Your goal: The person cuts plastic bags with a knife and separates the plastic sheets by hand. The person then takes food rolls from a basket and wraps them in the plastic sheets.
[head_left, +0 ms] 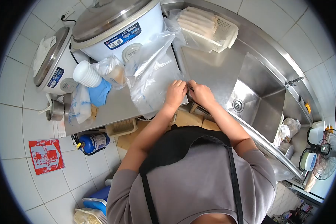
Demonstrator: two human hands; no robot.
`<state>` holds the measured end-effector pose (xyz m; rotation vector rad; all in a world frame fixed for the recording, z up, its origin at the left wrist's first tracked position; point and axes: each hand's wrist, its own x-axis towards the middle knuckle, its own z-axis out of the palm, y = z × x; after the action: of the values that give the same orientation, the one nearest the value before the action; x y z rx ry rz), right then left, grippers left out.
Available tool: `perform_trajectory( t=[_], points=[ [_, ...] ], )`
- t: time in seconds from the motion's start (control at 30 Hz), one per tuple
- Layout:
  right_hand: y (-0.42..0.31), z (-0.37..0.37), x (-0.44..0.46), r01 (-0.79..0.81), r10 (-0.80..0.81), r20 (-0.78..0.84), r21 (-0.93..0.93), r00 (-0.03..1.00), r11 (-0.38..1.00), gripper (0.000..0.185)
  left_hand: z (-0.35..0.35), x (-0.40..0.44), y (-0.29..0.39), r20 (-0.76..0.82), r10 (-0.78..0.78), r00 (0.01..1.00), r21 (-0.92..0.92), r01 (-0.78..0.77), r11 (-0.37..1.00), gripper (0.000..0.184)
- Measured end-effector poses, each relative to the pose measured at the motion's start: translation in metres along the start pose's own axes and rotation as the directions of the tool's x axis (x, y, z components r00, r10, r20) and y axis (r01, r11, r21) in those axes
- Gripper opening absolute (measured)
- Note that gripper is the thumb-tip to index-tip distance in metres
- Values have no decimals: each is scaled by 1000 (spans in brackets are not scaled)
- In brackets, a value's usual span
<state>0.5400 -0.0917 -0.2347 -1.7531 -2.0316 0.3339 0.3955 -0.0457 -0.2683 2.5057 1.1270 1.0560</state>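
My left hand [175, 92] is closed, its fingers curled at the right edge of a large clear plastic bag [147, 80]. The bag spreads limply over the steel table, its upper part rising toward the big rice cooker. Close beside it, my right hand [201, 93] is closed in a pinch with the thumb against the fingers. A small dark spot shows at that pinch, too small to name. Both hands are over the seam between the table and the steel sink counter [209, 67].
A large rice cooker [117, 33] and a smaller one [54, 63] stand at the back left. Stacked white cups [86, 74] and a blue cloth [99, 93] lie nearby. A white basket [227, 35] holds wrapped rolls. The sink [259, 99] is at right; a blue fire extinguisher [93, 143] is below left.
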Motion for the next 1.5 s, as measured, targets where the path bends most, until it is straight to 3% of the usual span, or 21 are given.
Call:
perform_trajectory(
  t=[0.27, 0.43, 0.53, 0.6, 0.73, 0.83, 0.97, 1.07, 1.17, 1.27, 1.37, 1.47, 1.5],
  points=[
    [19, 4, 56, 11, -11, 26, 10, 1000, 1000, 38, 2, -2, -3, -57, -21, 998, -90, 16, 996, 11],
    [25, -15, 73, 104, -110, 85, 75, 990, 992, 47, 2, -2, -1, -78, -51, 996, -129, 41, 991, 11],
    [25, -20, 62, 179, -182, 61, 48, 981, 983, 49, -7, -4, 1, -94, -134, 987, -289, 102, 952, 11],
    [21, -22, 45, 187, -188, 11, 39, 982, 982, 48, -30, -2, 13, -69, -61, 996, -353, 33, 935, 11],
    [0, -35, -13, 84, -80, -57, 74, 995, 994, 47, -81, -11, 38, 74, 14, 997, -447, 20, 894, 16],
    [-9, -29, -50, -3, 3, 5, 93, 1000, 996, 47, -107, -25, 53, 376, -17, 926, -472, 207, 857, 29],
    [-2, -15, -69, -54, 51, 38, 88, 998, 995, 51, -135, -33, 70, 420, -104, 902, -353, 267, 897, 47],
    [0, -11, -75, -52, 48, 48, 81, 998, 995, 55, -144, -28, 69, 426, -122, 896, -392, 305, 868, 38],
    [0, -12, -78, -86, 82, 77, 48, 994, 995, 53, -146, -12, 66, 421, 32, 906, -237, 76, 969, 26],
    [-6, -19, -77, -185, 181, 116, 29, 977, 982, 44, -140, -1, 81, 313, 179, 933, -176, -128, 976, 19],
    [-1, -22, -83, -212, 208, 94, 30, 974, 977, 35, -116, 4, 83, 161, 5, 987, -224, 31, 974, 15],
    [6, -22, -98, -217, 215, 90, 21, 973, 976, 31, -60, 3, 53, 163, -121, 979, -133, 143, 981, 28],
    [6, -22, -101, -221, 219, 95, 16, 971, 975, 30, -42, -4, 51, 149, -113, 982, -28, 118, 993, 37]
  ],
)
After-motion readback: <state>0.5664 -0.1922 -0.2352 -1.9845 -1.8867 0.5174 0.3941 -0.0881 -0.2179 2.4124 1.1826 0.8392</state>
